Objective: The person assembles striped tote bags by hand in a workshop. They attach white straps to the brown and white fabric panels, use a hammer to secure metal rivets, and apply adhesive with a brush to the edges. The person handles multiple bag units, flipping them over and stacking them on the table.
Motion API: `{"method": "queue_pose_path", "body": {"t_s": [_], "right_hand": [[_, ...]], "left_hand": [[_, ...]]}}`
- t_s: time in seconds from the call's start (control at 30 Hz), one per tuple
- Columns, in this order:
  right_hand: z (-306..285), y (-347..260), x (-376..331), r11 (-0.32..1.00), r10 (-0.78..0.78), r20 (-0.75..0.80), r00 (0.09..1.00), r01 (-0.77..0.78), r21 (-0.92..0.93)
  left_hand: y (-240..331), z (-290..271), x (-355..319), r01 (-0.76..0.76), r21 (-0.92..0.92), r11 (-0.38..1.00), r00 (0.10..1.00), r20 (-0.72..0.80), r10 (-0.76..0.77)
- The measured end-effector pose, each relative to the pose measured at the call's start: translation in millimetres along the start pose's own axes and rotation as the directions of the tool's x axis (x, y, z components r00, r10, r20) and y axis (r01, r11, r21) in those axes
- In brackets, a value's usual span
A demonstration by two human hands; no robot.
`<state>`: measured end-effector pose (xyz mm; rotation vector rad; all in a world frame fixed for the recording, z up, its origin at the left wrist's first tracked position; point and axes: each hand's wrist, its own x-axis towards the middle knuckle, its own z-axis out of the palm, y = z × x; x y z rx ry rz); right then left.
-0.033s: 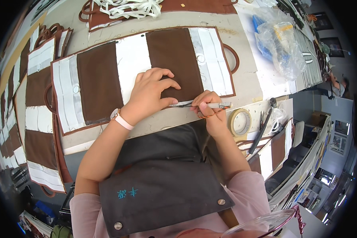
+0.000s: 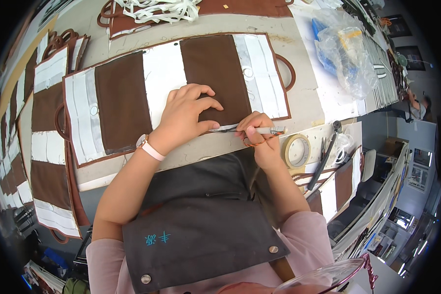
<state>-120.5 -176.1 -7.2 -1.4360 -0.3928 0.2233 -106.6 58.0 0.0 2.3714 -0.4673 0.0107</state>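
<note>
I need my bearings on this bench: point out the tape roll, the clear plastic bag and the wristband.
tape roll [image 2: 297, 151]: head view, on its ring wall.
clear plastic bag [image 2: 350, 59]: head view, on its crumpled middle.
wristband [image 2: 151, 149]: head view, on the strap at the left wrist.

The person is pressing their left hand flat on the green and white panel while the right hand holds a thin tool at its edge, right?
Not quite. The panel is brown and white, not green and white, as the head view shows. The rest holds: the left hand presses on it, and the right hand holds a thin tool at its near edge.
</note>
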Motion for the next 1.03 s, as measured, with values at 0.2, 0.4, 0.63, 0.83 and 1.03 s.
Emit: {"method": "queue_pose_path", "body": {"t_s": [0.2, 0.4, 0.63, 0.83, 1.03], "right_hand": [[1.2, -5.2, 8.3, 0.999, 0.040, -0.105, 0.994, -0.039, 0.014], [-2.2, -3.5, 4.7, 0.996, 0.085, -0.056, 0.995, -0.084, 0.007], [-8.4, -1.1, -1.7, 0.987, -0.063, 0.032, 0.997, 0.067, -0.144], [-0.9, -7.3, 4.0, 0.999, 0.046, -0.153, 0.987, -0.045, 0.013], [-10.4, -6.4, 1.4, 0.992, 0.116, -0.018, 0.993, -0.117, -0.039]], "left_hand": [[2.7, -1.8, -0.4, 0.018, -0.013, 1.000, 0.999, 0.031, -0.017], [2.6, -3.0, -0.3, 0.014, -0.013, 1.000, 0.999, 0.033, -0.014], [-0.1, 1.2, -1.1, -0.018, -0.001, 1.000, 1.000, -0.016, 0.018], [0.1, 1.3, -2.0, -0.015, 0.016, 1.000, 1.000, -0.021, 0.016], [0.3, 0.8, -2.3, -0.023, 0.009, 1.000, 0.999, -0.023, 0.023]]}}
